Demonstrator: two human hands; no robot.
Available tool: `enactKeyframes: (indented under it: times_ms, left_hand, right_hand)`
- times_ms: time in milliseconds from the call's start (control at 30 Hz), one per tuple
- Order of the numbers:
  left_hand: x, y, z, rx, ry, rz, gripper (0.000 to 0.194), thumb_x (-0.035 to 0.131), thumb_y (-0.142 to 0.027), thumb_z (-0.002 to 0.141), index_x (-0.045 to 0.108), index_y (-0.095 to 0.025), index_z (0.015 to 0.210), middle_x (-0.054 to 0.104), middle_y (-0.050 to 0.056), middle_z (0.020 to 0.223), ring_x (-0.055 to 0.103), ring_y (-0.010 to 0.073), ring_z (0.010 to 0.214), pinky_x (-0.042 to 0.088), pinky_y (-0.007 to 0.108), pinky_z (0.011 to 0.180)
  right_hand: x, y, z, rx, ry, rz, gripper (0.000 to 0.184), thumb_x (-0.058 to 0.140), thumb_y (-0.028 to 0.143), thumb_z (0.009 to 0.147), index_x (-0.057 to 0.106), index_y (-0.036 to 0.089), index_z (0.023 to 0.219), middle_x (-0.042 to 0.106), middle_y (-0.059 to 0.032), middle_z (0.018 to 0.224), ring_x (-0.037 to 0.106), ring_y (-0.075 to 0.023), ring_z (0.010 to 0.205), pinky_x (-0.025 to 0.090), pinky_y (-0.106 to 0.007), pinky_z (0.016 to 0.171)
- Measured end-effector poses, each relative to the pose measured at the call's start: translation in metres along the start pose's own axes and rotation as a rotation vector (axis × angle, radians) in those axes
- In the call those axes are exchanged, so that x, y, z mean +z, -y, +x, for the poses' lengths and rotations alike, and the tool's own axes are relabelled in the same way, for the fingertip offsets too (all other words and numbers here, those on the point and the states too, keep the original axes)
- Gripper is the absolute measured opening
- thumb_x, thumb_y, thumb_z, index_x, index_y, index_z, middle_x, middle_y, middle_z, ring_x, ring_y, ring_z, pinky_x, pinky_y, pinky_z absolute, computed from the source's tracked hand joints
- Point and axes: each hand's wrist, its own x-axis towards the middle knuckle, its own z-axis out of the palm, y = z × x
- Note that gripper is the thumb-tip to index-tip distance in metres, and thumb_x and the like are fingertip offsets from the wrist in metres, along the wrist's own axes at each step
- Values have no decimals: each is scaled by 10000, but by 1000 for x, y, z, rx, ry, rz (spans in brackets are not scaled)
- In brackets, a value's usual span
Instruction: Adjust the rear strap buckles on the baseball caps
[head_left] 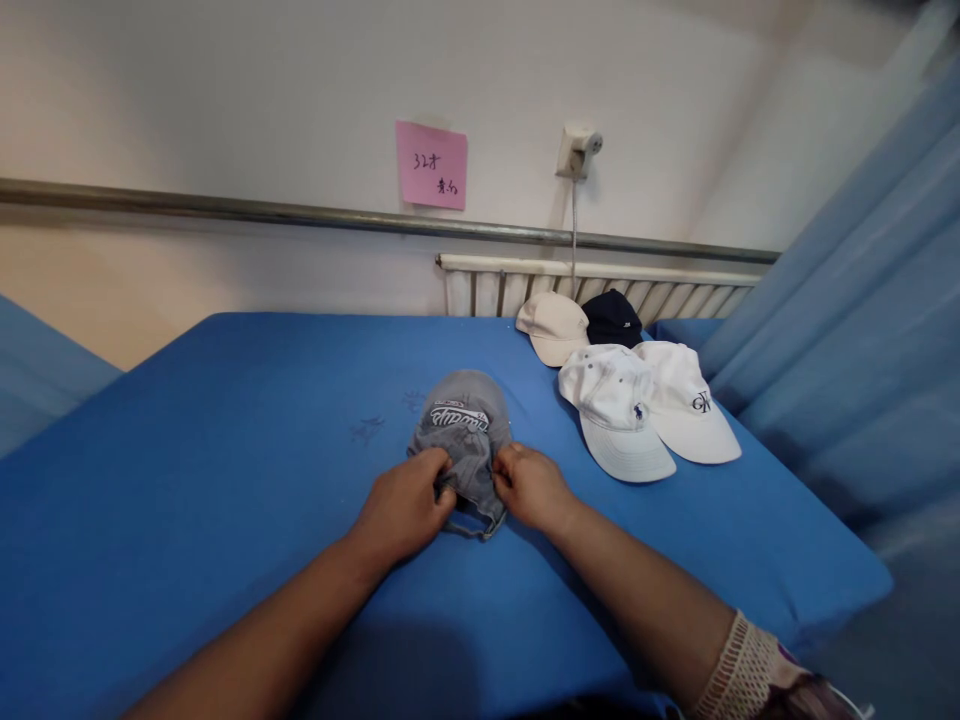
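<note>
A grey baseball cap (469,465) with white lettering lies on the blue-covered table (247,450), its brim pointing away from me and its back strap towards me. My left hand (409,505) is closed on the cap's left edge, thumb and fingers pinching the cloth. On the opposite edge, my right hand (531,485) grips the fabric the same way. Between the two hands the crown looks crumpled, and the strap opening shows at the near end.
To the right lie a pale grey-white cap (611,395), a white cap (679,400), a cream cap (553,320) and a navy cap (613,318). Behind them are a radiator (495,290) and a wall rail (300,213). A blue curtain (847,270) hangs at the right.
</note>
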Motion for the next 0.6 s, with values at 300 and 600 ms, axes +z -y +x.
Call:
enactKeyframes:
  times_ms: [300, 600]
  left_hand:
    - [-22, 2, -12, 329, -216, -18, 84, 483, -138, 720, 465, -212, 756, 534, 7, 688, 496, 178, 640, 382, 302, 633]
    - [-22, 1, -9, 177, -21, -410, 271, 493, -352, 896, 527, -193, 678, 537, -30, 593, 494, 116, 541, 390, 239, 544]
  right_hand:
    - [-19, -18, -6, 131, -386, 318, 42, 557, 193, 805, 542, 215, 772, 570, 19, 675, 536, -145, 592, 395, -265, 585]
    - [-11, -12, -5, -54, -434, 453, 225, 574, 227, 865, 594, 194, 1087, 634, -60, 998, 586, -161, 741, 497, -308, 725]
